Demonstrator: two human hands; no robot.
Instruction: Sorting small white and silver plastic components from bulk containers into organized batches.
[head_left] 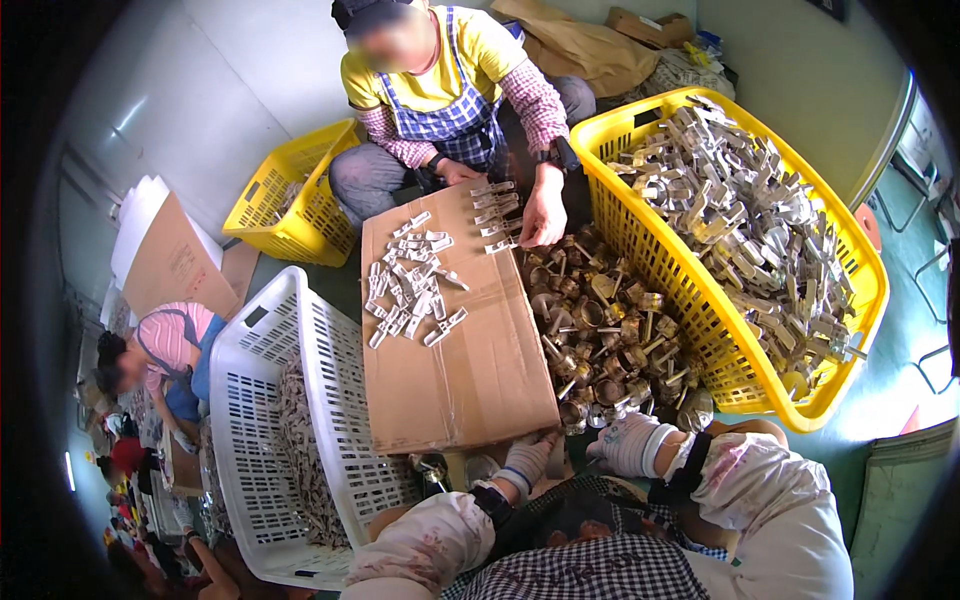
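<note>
A: Fingers first. Left hand (527, 462), white work glove, fingers curled at the near edge of the cardboard sheet (455, 345); whether they pinch anything I cannot tell. Right hand (632, 443), gloved too, curled at the near end of the heap of round metal parts (600, 335); a grip is not visible either.

B: Where does the heap sit?

A: On the floor, between the cardboard sheet and the large yellow basket (700, 375) of flat metal pieces, just ahead of both hands.

B: Risks?

A: Judgement only: the heap is loose and interlocked, so pulling one part could drag its neighbours and roll them under the cardboard. The small white clips (410, 285) lie unsecured on the sheet; a knock to its edge could slide them off. The co-worker's hand (545, 215) works the far end of the heap, so reaches may cross.

B: Counts?

A: Yellow baskets: two, the second (290, 215) behind. White basket (300, 420): one. Cardboard sheets: one. Clips: several dozen, too tangled to count. Metal parts: uncountable.
</note>
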